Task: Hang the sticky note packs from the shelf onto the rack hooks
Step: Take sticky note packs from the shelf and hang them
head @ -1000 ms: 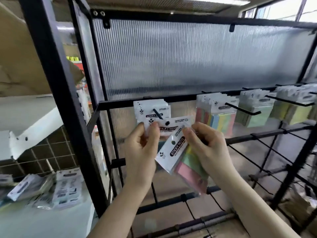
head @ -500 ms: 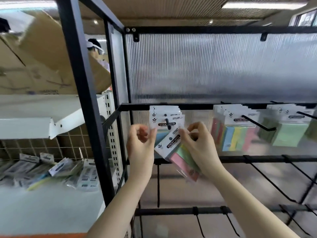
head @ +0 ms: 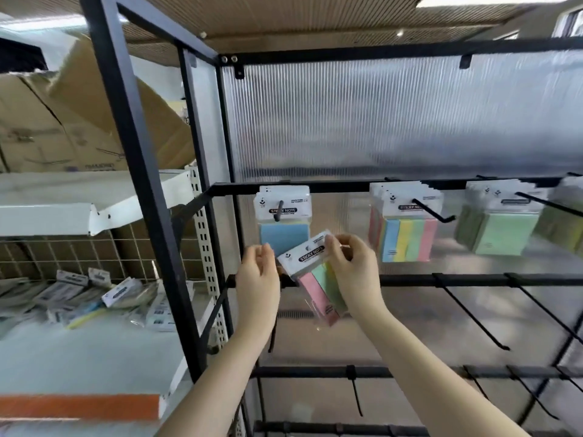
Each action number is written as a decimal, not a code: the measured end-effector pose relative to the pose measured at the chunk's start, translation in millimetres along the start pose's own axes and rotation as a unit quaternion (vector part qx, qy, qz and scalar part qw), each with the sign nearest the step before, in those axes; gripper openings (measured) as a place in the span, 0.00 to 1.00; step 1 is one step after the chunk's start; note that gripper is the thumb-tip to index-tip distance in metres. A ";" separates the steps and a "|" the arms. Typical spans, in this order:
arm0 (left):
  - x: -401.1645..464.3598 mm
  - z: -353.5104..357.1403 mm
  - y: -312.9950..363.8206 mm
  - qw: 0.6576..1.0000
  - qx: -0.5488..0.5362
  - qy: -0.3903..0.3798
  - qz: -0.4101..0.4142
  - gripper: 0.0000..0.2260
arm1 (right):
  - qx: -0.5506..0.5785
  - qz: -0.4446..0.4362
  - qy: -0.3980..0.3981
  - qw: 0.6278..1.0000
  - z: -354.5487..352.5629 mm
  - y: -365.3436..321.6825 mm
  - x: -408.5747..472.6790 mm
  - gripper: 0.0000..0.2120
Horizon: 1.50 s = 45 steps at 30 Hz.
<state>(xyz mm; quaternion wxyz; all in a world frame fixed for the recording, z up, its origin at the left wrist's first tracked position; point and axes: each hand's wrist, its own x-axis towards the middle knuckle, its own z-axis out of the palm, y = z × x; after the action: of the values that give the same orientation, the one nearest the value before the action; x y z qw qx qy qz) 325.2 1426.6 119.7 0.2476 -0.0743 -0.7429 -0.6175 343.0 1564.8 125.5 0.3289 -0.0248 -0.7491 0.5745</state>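
Both forearms were bare, with no sleeves in view. The left hand (head: 257, 279) and right hand (head: 355, 272) wore no gloves, rings or watch.

Cardboard boxes (head: 79, 127) top left, ribbed translucent panel (head: 394, 118) behind, orange strip (head: 79, 406) bottom left.

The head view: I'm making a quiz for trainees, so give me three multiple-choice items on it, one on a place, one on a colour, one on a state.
1. Where are the loose packs?
A. shelf at left
B. floor
C. top bar

2. What colour shows on the front pack on the leftmost hook?
A. red
B. blue
C. black

3. The pack in the right hand is:
A. hung
B. held, tilted
C. dropped

Answers:
1 A: the loose packs lie on the shelf.
2 B: the hung pack on the hook is blue.
3 B: the right hand pinches the tilted pack; the left hand is beside it.
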 end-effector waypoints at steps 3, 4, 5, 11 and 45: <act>-33.5 8.3 10.6 0.995 -0.077 -0.060 -0.034 0.17 | 0.041 -0.019 0.080 0.996 -18.1 -0.8 -14.6 0.12; -45.2 12.4 15.9 0.992 -0.095 -0.081 -0.027 0.19 | 0.046 -0.020 0.101 0.994 -23.6 -2.0 -18.8 0.11; -55.7 17.1 21.7 0.988 -0.107 -0.107 -0.018 0.20 | 0.051 -0.021 0.113 0.992 -28.2 -4.2 -22.6 0.11; -81.0 45.0 54.3 0.971 -0.176 -0.162 0.009 0.17 | 0.077 -0.060 0.126 0.987 -54.9 -20.1 -45.5 0.11; -59.2 140.8 89.1 0.948 -0.250 -0.185 0.066 0.18 | 0.036 -0.108 0.152 0.982 -138.4 -12.8 12.8 0.18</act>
<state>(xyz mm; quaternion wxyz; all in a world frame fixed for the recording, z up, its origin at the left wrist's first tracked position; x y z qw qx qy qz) 374.7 1592.6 154.9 0.1197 -0.2954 -0.5911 -0.7410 409.5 1682.6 159.8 0.4997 -0.0184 -0.6674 0.5519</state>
